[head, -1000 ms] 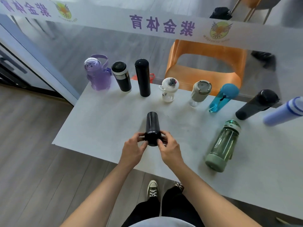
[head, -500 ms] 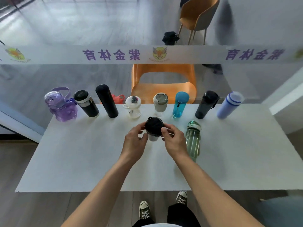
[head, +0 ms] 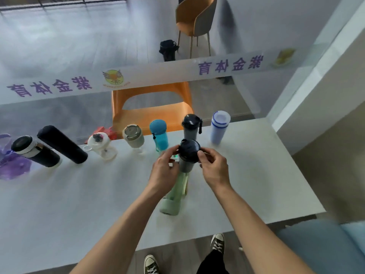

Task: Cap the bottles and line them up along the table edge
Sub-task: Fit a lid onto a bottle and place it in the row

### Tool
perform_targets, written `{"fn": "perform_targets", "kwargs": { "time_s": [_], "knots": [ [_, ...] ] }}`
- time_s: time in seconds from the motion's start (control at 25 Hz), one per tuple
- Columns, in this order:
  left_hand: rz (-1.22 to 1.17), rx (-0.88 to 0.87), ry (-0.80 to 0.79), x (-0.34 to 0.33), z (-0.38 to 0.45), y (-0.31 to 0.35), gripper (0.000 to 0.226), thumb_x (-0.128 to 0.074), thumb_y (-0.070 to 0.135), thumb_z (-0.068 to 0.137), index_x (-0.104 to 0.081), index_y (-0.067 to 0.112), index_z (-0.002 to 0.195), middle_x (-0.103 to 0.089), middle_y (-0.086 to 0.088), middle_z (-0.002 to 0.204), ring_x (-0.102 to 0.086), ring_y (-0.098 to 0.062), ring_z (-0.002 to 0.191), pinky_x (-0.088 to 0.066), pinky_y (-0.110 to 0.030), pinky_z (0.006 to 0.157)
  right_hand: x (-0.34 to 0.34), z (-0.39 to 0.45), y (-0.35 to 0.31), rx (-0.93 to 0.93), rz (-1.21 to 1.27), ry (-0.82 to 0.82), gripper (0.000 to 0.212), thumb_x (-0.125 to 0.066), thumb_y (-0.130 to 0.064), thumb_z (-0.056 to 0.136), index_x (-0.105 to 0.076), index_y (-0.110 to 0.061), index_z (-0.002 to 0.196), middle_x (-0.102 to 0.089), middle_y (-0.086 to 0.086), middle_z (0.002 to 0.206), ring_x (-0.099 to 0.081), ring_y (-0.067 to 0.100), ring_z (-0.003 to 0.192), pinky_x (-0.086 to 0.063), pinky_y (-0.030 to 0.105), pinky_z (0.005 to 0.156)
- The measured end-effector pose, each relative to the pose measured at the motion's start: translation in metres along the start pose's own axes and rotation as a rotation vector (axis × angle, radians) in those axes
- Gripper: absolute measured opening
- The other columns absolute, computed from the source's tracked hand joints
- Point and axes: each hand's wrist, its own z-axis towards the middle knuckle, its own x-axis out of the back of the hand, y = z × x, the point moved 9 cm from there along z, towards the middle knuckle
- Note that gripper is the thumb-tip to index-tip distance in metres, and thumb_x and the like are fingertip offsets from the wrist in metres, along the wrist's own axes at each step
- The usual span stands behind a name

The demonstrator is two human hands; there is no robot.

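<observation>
Grey bottle [head: 186,164] with dark cap [head: 189,150], gripped by left hand [head: 165,171] and right hand [head: 214,169]. Held above worktop [head: 79,194], over lying green bottle [head: 174,194]

Soft, even daylight is filling the scene, and the white tabletop [head: 246,175] is reading bright and slightly washed out. The glass partition [head: 59,46] beyond it is carrying a hazy, milky sheen that is greying the floor behind. Shadows are staying faint; only pale smudges are showing beneath the forearms. Motion blur is smearing the whole frame, strongest at the left, where the purple bottle [head: 13,167] is dissolving into a streak. The green bottle [head: 175,192] lying under the hands is looking soft too. Wide-angle distortion is bending the tabletop edges and tilting the outer bottles outward.
</observation>
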Motion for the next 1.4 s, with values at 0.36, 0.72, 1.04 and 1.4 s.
{"fn": "perform_targets", "kwargs": {
  "time_s": [0.36, 0.72, 1.04, 1.4],
  "knots": [
    [0.055, 0.102, -0.248, -0.174, 0.033, 0.049, 0.061, -0.048, 0.009, 0.091, -0.039, 0.039, 0.144, -0.061, 0.006, 0.127, -0.061, -0.010, 0.095, -0.050, -0.028, 0.082, 0.136, 0.089, 0.060, -0.087, -0.109, -0.004, 0.027, -0.070, -0.031, 0.090, -0.072, -0.016, 0.111, -0.076, -0.001, 0.102, -0.071, 0.014, 0.096, -0.050, 0.023, 0.079],
    [0.017, 0.151, -0.367, -0.258, 0.086, 0.083, 0.072, -0.040, 0.005, 0.089, -0.028, 0.044, 0.149, -0.054, 0.013, 0.139, -0.050, -0.009, 0.061, -0.045, -0.014, 0.059, 0.189, 0.167, 0.080, -0.126, -0.142, 0.035, 0.035, -0.065, -0.033, 0.093, -0.068, -0.012, 0.121, -0.074, 0.007, 0.113, -0.069, 0.024, 0.102, -0.057, 0.045, 0.093],
    [-0.012, 0.213, -0.331, -0.288, 0.156, 0.097, 0.075, -0.042, 0.001, 0.086, -0.029, 0.039, 0.150, -0.052, 0.014, 0.144, -0.057, -0.007, 0.063, -0.042, -0.019, 0.064, 0.201, 0.242, 0.067, -0.104, -0.135, 0.075, 0.033, -0.065, -0.033, 0.093, -0.068, -0.012, 0.119, -0.073, 0.006, 0.113, -0.070, 0.025, 0.102, -0.057, 0.047, 0.092],
    [-0.010, 0.218, -0.321, -0.294, 0.189, 0.102, 0.078, -0.042, -0.004, 0.088, -0.023, 0.034, 0.153, -0.049, 0.013, 0.147, -0.049, 0.001, 0.049, -0.041, -0.014, 0.057, 0.197, 0.276, 0.062, -0.059, -0.155, 0.060, 0.037, -0.066, -0.037, 0.093, -0.066, -0.012, 0.120, -0.072, 0.008, 0.117, -0.068, 0.026, 0.106, -0.057, 0.048, 0.092]
  ]
}}
